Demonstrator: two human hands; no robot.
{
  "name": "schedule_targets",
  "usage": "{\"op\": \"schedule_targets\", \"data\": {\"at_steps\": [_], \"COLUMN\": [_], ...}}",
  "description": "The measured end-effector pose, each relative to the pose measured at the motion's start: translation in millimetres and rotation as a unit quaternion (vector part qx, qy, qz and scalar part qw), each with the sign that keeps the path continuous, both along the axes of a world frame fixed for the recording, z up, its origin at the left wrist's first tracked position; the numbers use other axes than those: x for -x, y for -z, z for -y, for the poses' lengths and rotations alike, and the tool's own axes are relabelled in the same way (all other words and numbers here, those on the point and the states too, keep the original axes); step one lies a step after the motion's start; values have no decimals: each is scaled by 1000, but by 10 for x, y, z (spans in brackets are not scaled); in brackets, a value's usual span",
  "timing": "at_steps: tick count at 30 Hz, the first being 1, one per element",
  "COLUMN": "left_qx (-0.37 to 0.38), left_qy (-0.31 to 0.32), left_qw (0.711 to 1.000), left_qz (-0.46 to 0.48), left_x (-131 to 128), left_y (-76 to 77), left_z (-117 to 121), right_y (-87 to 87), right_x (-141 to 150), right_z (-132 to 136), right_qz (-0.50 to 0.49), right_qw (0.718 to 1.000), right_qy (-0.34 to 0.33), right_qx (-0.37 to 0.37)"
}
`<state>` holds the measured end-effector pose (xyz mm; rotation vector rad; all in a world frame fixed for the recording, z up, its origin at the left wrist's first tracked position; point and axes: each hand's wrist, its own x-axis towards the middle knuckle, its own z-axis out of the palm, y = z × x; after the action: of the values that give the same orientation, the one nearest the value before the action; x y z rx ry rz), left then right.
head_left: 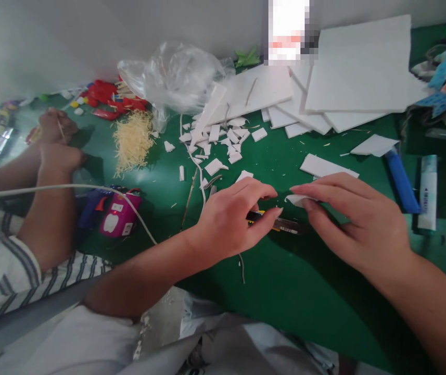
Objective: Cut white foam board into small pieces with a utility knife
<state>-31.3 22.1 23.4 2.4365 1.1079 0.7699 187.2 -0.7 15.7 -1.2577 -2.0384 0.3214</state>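
Over the green table [277, 291], my right hand [363, 219] pinches a small white scrap of foam board [300, 199] between thumb and fingers. My left hand [232, 216] faces it, thumb and index finger apart, with nothing visible between them. Below the left fingers lies a utility knife [287, 225] with a yellow and black body, partly hidden by that hand. Just beyond my hands is a white foam board strip [329, 165]. Broken white foam pieces [215, 166] are scattered past my left hand.
Large white foam boards [359, 65] are stacked at the back, beside a clear plastic bag [179, 73]. A blue tool handle [402, 179] and a white tube [428, 192] lie right. Thin yellow sticks [132, 138] lie left, near a magenta box [120, 213] and another person's hands [59, 146].
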Motion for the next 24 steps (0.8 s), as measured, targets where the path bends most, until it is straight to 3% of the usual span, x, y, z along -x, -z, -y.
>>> {"op": "schedule_targets", "data": {"at_steps": [3,9,24], "left_qx": [-6,-12,-67], "left_qy": [10,18,4], "left_qw": [1000,1000,997], "left_qz": [24,10,-42], "left_x": [-18,-27,-1], "left_y": [-4,-1,0], "left_z": [-5,4,-25], "right_y": [11,59,38], "right_x": [5,22,22], "right_z": [-10,4,-8], "right_qz": [24,36,33], "right_qw": [998,995,998], "right_qy": [-34,-53,-26], "right_qx": [-52,-81,-50]}}
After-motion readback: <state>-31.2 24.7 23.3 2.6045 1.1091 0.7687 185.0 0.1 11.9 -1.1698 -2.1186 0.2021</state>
